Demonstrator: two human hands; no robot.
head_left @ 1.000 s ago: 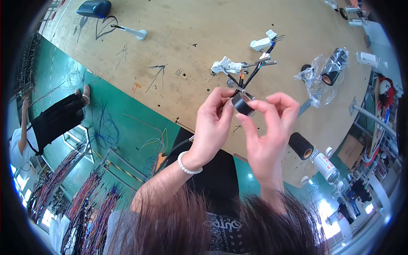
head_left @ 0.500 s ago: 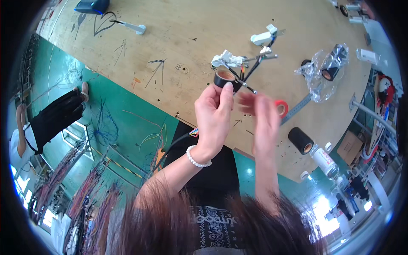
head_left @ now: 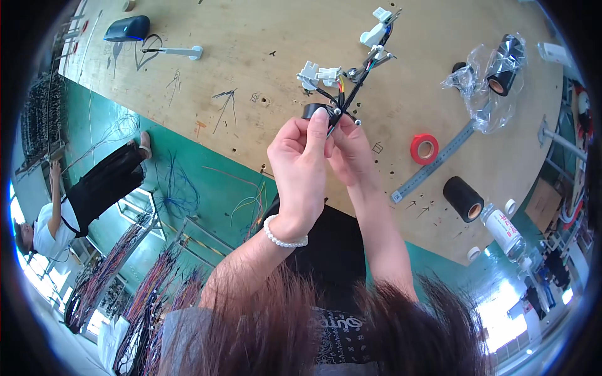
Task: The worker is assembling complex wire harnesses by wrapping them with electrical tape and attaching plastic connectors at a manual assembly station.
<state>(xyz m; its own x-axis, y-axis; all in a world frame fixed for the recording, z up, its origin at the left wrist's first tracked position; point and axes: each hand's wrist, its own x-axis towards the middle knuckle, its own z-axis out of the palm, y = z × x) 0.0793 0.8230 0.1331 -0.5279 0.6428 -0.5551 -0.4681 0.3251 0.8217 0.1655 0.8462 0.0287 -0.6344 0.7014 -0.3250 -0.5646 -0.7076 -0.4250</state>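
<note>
My left hand (head_left: 297,150), a pearl bracelet at its wrist, closes on a roll of black tape (head_left: 309,111), with the thumb up beside it. Right against it, my right hand (head_left: 352,150) has its fingers closed on the wire harness (head_left: 351,97), where several dark branches meet. Its fingertips are partly hidden behind the harness and my left hand. White connectors (head_left: 318,74) with yellow and red wires sit on one branch. A longer branch runs up to another white connector (head_left: 374,34). Metal pegs stand among the branches.
On the wooden board (head_left: 251,50) to the right lie a red tape roll (head_left: 424,149), a steel ruler (head_left: 433,164), a black roll (head_left: 463,198), a water bottle (head_left: 503,232) and plastic-wrapped black rolls (head_left: 505,66). A dark blue device (head_left: 127,29) sits far left. Another person (head_left: 94,188) stands beyond the left edge.
My right hand has come in from the right and now grips the harness beside my left hand. The left hand still holds the tape roll, now turned. The whole view has shifted slightly.
</note>
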